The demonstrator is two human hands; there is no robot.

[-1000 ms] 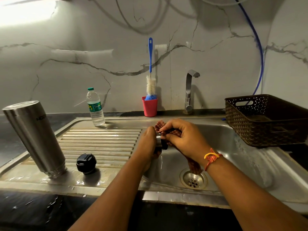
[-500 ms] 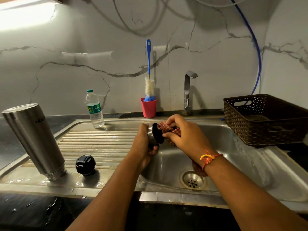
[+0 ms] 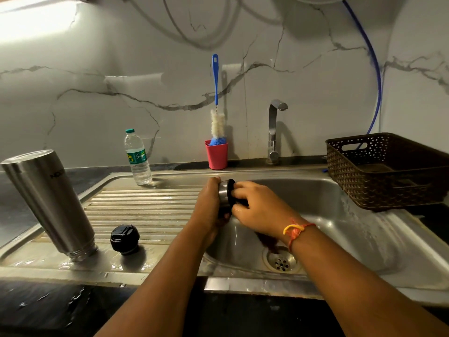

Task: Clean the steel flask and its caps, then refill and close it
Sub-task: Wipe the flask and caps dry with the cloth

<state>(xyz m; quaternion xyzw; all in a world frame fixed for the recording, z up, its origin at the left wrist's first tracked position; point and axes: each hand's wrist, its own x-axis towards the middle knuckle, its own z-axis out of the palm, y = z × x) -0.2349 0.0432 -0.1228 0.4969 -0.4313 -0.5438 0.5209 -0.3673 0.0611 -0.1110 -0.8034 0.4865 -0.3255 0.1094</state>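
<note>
The steel flask (image 3: 49, 205) stands upside down, mouth on the wet draining board (image 3: 145, 205) at the left. Its black inner cap (image 3: 125, 239) sits on the board beside it. Over the sink basin (image 3: 340, 229) my left hand (image 3: 210, 203) grips the steel outer cap (image 3: 224, 192), its black-lined opening facing right. My right hand (image 3: 260, 207) holds a reddish cloth (image 3: 268, 240), with its fingers pushed into the cap's opening. The cloth's tail hangs below my right wrist toward the drain.
A plastic water bottle (image 3: 137, 158) stands at the back of the draining board. A pink cup (image 3: 216, 154) holds a blue-handled bottle brush (image 3: 215, 88). The tap (image 3: 274, 132) is behind the basin, with no water running. A brown perforated basket (image 3: 388, 171) sits at the right.
My left hand has turned the steel cap so its opening faces right. My right hand's fingers have moved from the cap's outside into its opening, and the checked cloth is now mostly hidden.
</note>
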